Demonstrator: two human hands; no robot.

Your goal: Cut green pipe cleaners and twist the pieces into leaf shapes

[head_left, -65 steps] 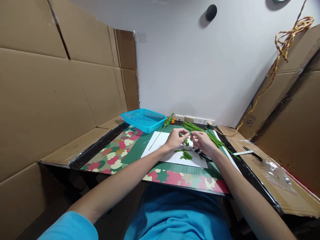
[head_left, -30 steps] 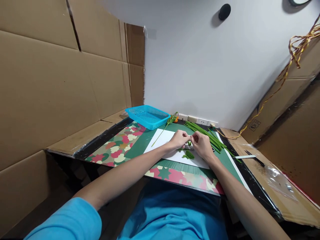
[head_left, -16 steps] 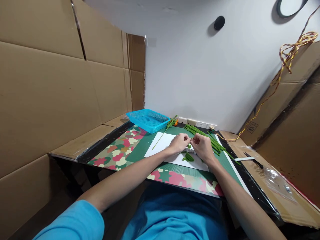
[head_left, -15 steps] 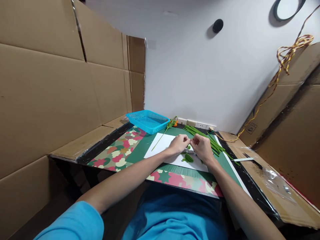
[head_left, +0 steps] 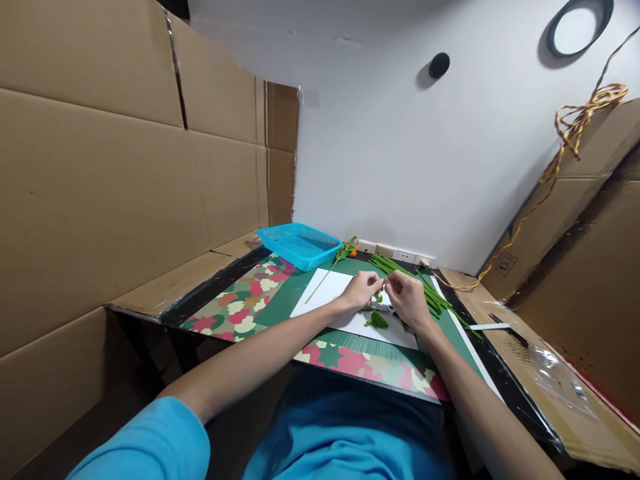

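My left hand and my right hand meet fingertip to fingertip above a white sheet. Both are closed in a pinch, and what lies between the fingers is too small to make out. Small green fuzzy pieces lie in a little pile on the sheet just below the hands. A metal tool, partly hidden by my right hand, rests on the sheet under them. Beyond my right hand lies a bundle of long green fuzzy stems.
A blue plastic basket stands at the table's back left. Beside it lies a green stem with orange tips. Cardboard walls enclose the left and right. A black pen-like tool and a clear plastic bag lie on the right.
The view has shifted slightly, so everything sits a little lower and to the right. My hands stay pinched together over the sheet, with the fingers barely moved.
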